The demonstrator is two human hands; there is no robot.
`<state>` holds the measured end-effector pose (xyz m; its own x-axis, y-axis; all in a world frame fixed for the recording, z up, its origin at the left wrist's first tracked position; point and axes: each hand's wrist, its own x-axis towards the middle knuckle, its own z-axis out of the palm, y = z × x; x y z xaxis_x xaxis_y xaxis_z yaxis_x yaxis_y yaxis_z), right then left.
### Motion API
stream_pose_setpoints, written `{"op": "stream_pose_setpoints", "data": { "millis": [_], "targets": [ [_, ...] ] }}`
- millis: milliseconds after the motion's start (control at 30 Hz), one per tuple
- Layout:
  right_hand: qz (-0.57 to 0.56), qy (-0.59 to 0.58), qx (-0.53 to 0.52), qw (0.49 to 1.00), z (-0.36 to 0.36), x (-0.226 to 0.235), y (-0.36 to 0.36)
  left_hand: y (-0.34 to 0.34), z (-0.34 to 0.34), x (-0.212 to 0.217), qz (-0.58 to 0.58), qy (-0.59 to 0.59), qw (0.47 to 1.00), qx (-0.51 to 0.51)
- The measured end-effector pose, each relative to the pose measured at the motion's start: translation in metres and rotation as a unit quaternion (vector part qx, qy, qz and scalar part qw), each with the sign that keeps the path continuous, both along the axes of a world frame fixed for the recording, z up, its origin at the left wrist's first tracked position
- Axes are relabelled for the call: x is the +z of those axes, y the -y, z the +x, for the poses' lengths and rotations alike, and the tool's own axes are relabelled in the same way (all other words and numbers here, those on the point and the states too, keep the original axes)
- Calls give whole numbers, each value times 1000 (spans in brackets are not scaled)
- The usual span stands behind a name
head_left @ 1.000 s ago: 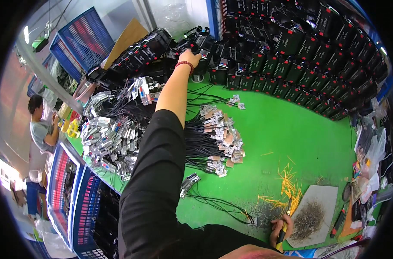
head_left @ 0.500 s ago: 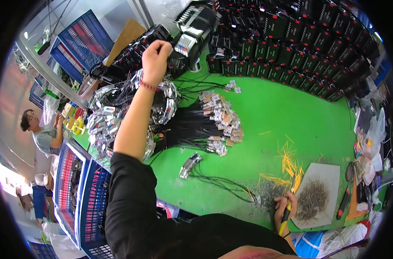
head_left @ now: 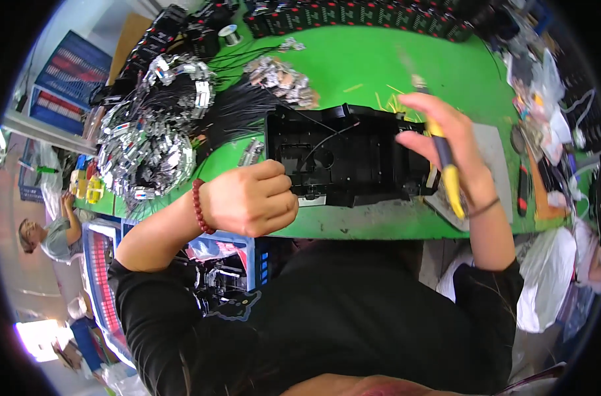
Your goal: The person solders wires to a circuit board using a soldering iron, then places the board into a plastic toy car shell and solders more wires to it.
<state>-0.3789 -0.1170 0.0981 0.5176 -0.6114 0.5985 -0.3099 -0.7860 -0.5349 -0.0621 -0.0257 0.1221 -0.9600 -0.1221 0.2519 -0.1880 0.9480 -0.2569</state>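
One black housing lies mid-tabletop. The left hand, fisted, grips its 8 o'clock corner. The right hand, at 3 o'clock, closes around one yellow-handled tool.

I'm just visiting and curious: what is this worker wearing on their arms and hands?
Both hands are bare, no gloves. The left hand has a dark red beaded bracelet at the wrist; the right hand has a thin dark band there. Black sleeves are pushed up, leaving the forearms uncovered.
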Motion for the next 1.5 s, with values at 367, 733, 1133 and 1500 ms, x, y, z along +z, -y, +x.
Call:
{"op": "stream_pose_setpoints", "data": {
  "millis": [367,733,1133,1500],
  "targets": [
    [-45,-178,-43,982,-18,-12,-73,-21,-62,-16,272,-19,920,280],
    [24,-188,-69,979,-24,-32,-70,-16,-89,-71,394,-234,861,221],
    [40,-171,11,984,29,-22,-16,-15,-50,-50,422,-153,830,331],
    [-63,-229,-11,971,40,-15,40,7,-48,-74,282,-343,848,290]
  ]
}}
